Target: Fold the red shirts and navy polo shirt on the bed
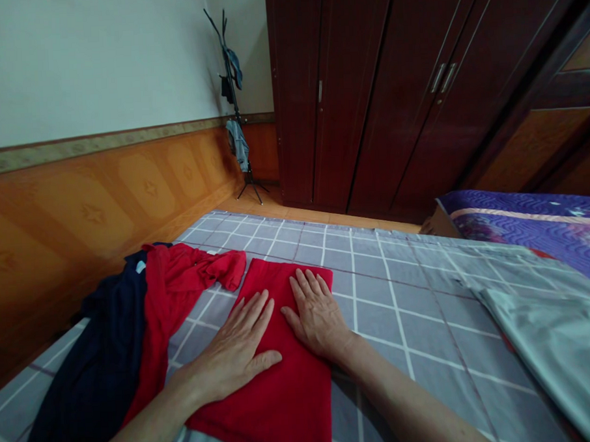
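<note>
A red garment [295, 400], folded into a flat rectangle, lies on the grey checked bed sheet [377, 302]. My left hand [237, 350] rests on its left side, palm down with fingers stretched out. Further up, near the right edge of the cloth, my right hand [314, 311] lies flat with the fingers extended. Neither hand grips anything. The exact kind of garment cannot be told in its folded state.
Left of the folded cloth lie a crumpled red garment [175, 278] and a dark navy garment [105, 346]. A pale grey-green cloth [558, 327] is at the right. Beyond stand a coat rack [231, 87], a dark red wardrobe [359, 114] and a purple quilt [534, 220].
</note>
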